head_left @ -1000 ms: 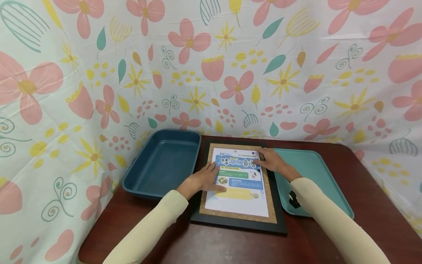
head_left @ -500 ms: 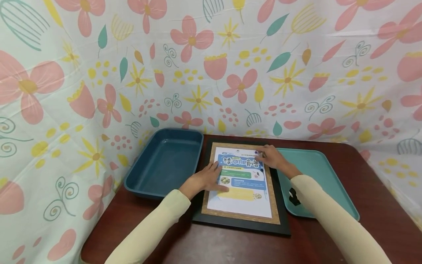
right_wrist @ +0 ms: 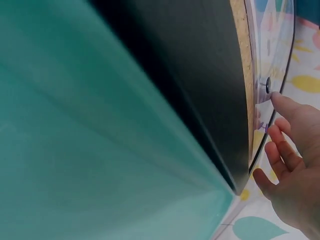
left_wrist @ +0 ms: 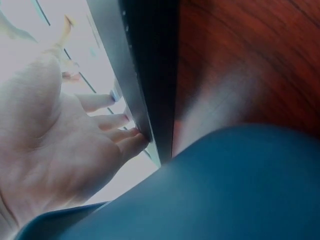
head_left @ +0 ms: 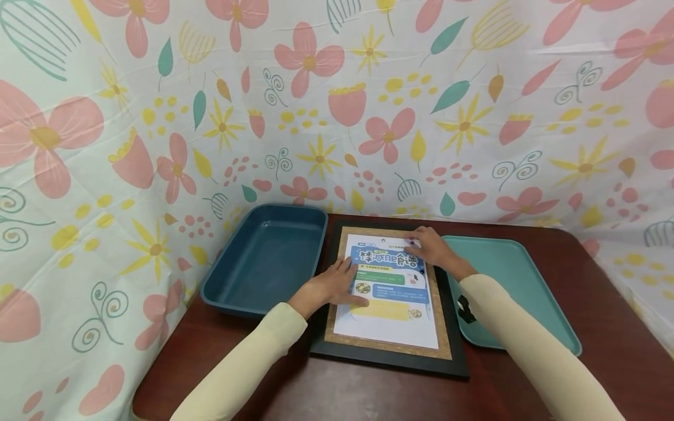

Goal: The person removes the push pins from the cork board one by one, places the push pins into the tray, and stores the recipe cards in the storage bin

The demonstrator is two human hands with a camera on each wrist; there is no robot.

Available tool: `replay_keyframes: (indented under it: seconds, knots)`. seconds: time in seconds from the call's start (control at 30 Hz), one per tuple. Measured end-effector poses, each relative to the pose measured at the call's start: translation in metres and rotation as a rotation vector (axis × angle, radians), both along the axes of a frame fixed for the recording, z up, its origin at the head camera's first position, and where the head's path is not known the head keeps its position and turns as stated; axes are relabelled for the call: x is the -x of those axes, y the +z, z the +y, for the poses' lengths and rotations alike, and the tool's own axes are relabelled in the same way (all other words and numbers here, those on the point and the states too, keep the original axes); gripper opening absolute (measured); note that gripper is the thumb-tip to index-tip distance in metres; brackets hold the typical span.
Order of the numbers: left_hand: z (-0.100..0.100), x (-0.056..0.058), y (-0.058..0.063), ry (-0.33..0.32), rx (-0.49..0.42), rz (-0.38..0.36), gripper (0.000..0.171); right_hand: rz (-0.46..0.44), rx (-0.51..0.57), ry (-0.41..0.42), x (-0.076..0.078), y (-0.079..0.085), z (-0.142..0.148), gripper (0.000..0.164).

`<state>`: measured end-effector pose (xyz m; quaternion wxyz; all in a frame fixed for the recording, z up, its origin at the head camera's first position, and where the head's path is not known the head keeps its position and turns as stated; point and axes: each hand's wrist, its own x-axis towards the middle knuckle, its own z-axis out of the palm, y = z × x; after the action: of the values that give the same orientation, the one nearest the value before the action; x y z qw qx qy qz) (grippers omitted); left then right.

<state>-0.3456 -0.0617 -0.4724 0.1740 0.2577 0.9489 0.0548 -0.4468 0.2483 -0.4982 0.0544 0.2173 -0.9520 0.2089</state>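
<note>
The sheet is lying on the board, long axis pointing away, left hand spreading wide over its left edge, right hand resting at its far right corner, grip unclear

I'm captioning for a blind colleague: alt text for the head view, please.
A left hand is over the left edge of a printed sheet on a black-framed cork board, a right hand at the sheet's upper right corner. A blue tray stands left, a teal tray right, floral backdrop behind.
</note>
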Motion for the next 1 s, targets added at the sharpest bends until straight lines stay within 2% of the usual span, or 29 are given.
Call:
replay_keyframes:
  seconds: [0.33,0.5,0.67,0.87,1.0]
  knots:
    - [0.001,0.002,0.001,0.007,0.020,-0.012,0.107,-0.087,-0.005,-0.025,0.008,0.000,-0.016,0.046]
    - [0.002,0.002,0.000,0.015,0.030,-0.019,0.107,-0.088,0.009,-0.013,0.010,0.000,-0.023,0.042]
    - [0.003,0.002,0.000,0.013,0.041,-0.016,0.107,-0.044,-0.017,-0.029,0.013,-0.003,-0.029,0.037]
    - [0.004,0.002,0.002,0.009,0.034,-0.016,0.107,-0.095,0.009,-0.085,0.014,-0.001,-0.037,0.033]
    - [0.004,0.002,0.003,0.019,0.029,-0.018,0.108,-0.089,-0.002,-0.066,0.017,0.000,-0.041,0.032]
